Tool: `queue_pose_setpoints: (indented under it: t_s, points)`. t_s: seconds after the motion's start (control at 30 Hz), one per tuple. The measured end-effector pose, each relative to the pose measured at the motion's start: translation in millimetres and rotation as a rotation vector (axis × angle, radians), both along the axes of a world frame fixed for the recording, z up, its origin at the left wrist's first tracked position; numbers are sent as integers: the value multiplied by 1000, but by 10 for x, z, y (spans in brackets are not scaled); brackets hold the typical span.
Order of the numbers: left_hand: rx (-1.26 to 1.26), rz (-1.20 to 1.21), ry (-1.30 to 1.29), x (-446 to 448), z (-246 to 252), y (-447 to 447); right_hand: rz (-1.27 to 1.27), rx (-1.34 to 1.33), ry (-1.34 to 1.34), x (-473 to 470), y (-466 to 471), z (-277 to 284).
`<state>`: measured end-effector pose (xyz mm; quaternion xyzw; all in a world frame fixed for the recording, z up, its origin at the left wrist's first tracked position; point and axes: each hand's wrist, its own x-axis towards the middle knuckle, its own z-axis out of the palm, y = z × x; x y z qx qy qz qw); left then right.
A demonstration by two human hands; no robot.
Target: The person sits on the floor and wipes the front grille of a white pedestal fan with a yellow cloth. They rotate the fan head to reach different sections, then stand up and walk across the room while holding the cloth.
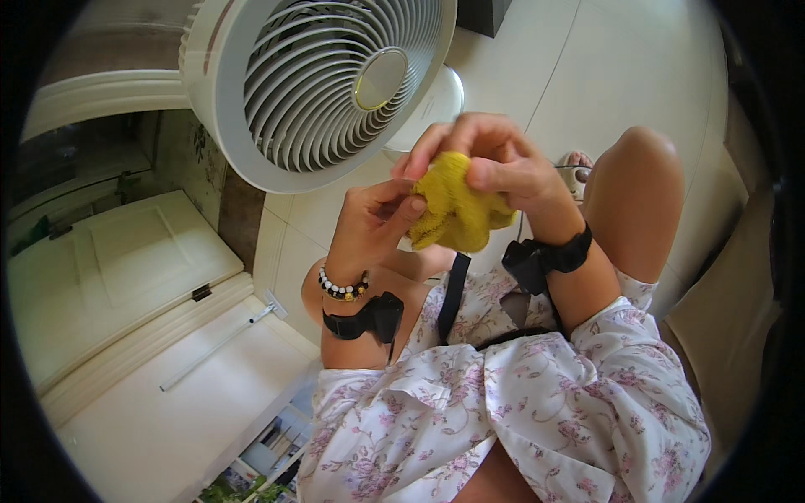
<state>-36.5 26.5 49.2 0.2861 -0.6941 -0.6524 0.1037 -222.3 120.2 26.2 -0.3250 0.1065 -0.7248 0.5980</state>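
Observation:
Both hands hold a crumpled yellow cloth in front of my knees. My left hand pinches its left edge between thumb and fingers. At the cloth's top and right side, my right hand grips it, thumb pressed against the fabric and fingers curled over. Just beyond the hands stands a white fan with a spiral grille and a round centre cap. Part of the fan's round base shows behind my right fingers.
A squeegee with a long handle leans against the white wall at left, near a cream door. Pale floor tiles extend beyond me. Beside my foot lies a white power strip or plug-like device. Beige upholstery is at right.

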Motion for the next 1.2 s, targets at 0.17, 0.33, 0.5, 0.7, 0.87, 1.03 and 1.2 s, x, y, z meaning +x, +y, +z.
queue_pose_setpoints:
  t_s: [0.17, 0.33, 0.5, 0.7, 0.87, 1.03, 1.2]
  points:
    - [-946, -83, -29, 109, 132, -64, -25, 260, 54, 311, -108, -96]
    - [-1397, 611, 507, 223, 86, -218, -426, 515, 471, 664, -392, -161]
    - [-1111, 828, 336, 137, 43, -410, -699, 487, 712, 863, -513, -351]
    - [-1087, 630, 210, 78, 65, -467, -816, 504, 765, 996, -614, -444]
    - [-1115, 650, 141, 120, 28, -494, -818, 503, 769, 1055, -631, -440]
    - [-1204, 620, 127, 97, 34, -491, -836, 591, 620, 1100, -644, -401]
    - [-1165, 627, 176, 51, 26, -482, -889, 610, 658, 1136, -604, -406]
